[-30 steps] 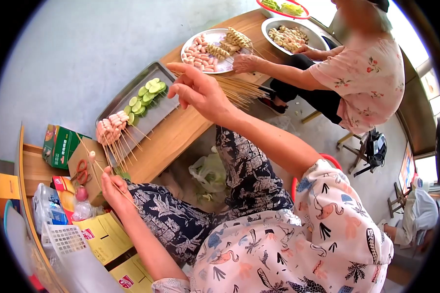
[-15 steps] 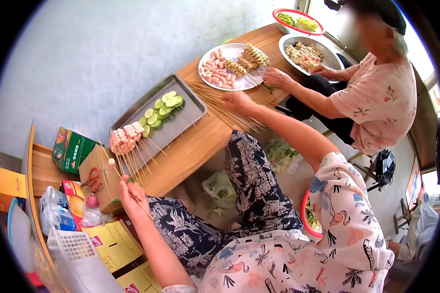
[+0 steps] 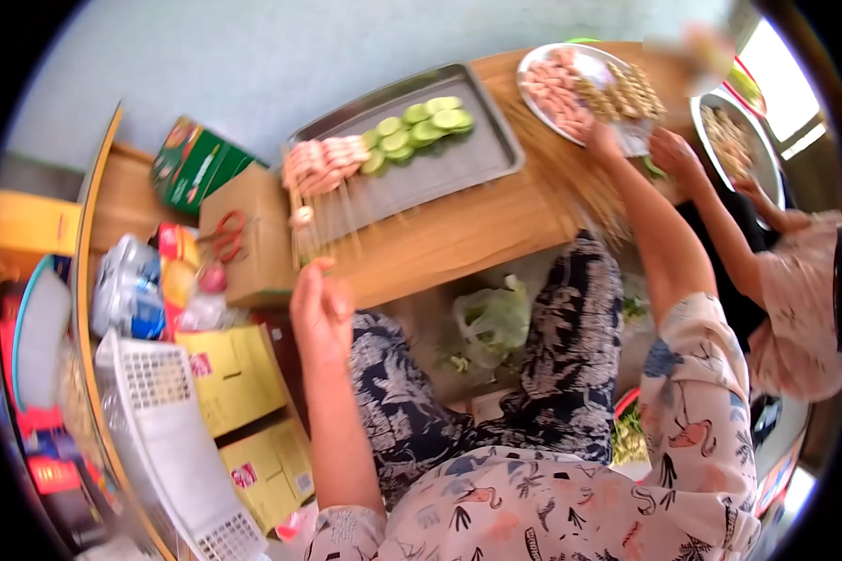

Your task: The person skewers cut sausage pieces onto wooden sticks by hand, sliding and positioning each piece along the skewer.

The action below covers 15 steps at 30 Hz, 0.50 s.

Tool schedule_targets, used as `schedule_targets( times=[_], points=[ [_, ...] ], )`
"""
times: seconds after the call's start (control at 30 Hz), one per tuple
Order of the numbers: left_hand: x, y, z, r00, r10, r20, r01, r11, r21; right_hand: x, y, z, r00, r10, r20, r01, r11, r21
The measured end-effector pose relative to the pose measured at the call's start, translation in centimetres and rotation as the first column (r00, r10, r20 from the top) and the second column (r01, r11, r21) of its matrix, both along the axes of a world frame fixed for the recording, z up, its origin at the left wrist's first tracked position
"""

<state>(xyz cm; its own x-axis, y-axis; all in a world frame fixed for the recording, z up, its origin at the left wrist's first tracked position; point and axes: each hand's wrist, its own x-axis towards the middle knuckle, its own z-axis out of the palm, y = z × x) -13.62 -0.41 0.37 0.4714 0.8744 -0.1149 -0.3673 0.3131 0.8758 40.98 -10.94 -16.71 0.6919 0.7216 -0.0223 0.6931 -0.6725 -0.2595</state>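
In the head view, my left hand [image 3: 323,304] is closed around a thin wooden skewer with a small pale piece of sausage [image 3: 301,217] near its tip. My right hand [image 3: 606,140] reaches over the near rim of an oval plate [image 3: 585,56], close to the pink mini sausages [image 3: 554,89]; motion blur hides its fingertips. Browned spiral-looking skewers [image 3: 627,93] share that plate. Left of it, a metal tray [image 3: 496,140] carries skewered sausages [image 3: 323,164] and skewers of green slices [image 3: 426,126]. Loose bamboo skewers [image 3: 575,182] lie between tray and plate.
At right, a co-worker's hand [image 3: 678,159] is by the plate, beside a bowl of food [image 3: 728,140]. A cardboard box [image 3: 253,220] with red scissors [image 3: 225,236] stands at left, near a white plastic basket [image 3: 159,449]. A plastic bag [image 3: 493,323] sits below the table.
My right hand has moved from the loose skewers to the plate by the mini sausages. My left hand keeps its skewer. The view has turned, so the table appears shifted.
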Motion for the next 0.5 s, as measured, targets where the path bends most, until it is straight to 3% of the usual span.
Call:
schedule_targets(
  times=[0.03,0.07,0.1,0.13,0.2,0.33,0.4,0.47,0.5],
  points=[
    [-0.2,-0.1,0.0,0.999,-0.025,0.03,0.025,1.0,0.016,0.0,0.0,0.4,1.0,0.021,-0.012,-0.021,1.0,-0.006],
    [0.1,-0.1,-0.1,0.996,-0.065,0.069,0.063,0.998,0.029,-1.2,-0.4,2.3,0.971,-0.239,-0.009,0.236,0.963,-0.132],
    [0.5,0.0,-0.1,0.996,-0.05,0.08,0.048,0.998,0.036,-1.8,-0.7,3.2,0.974,-0.225,0.001,0.223,0.967,-0.123],
    [0.5,-0.2,-0.1,0.998,-0.039,0.052,0.038,0.999,0.03,-2.3,-1.2,3.5,0.989,-0.145,0.014,0.145,0.989,0.0],
    [0.1,-0.5,0.2,0.999,-0.036,-0.009,0.036,0.999,0.022,0.8,-0.1,0.2,0.955,-0.282,-0.096,0.292,0.95,0.109],
    [0.0,-0.7,0.3,0.998,-0.055,-0.037,0.057,0.997,0.061,2.3,-0.6,-2.0,0.94,-0.338,-0.036,0.333,0.893,0.304],
    [0.0,-0.6,0.3,0.997,-0.046,-0.056,0.049,0.997,0.061,3.0,-0.2,-2.1,0.938,-0.343,-0.049,0.342,0.893,0.294],
    [-0.1,-0.5,0.4,0.997,-0.032,-0.075,0.037,0.997,0.063,1.7,-0.9,-0.9,0.939,-0.339,-0.066,0.336,0.854,0.396],
    [-0.1,-0.5,0.5,0.995,-0.034,-0.096,0.041,0.996,0.074,0.5,-1.2,0.0,0.946,-0.296,-0.133,0.32,0.784,0.532]
  ],
)
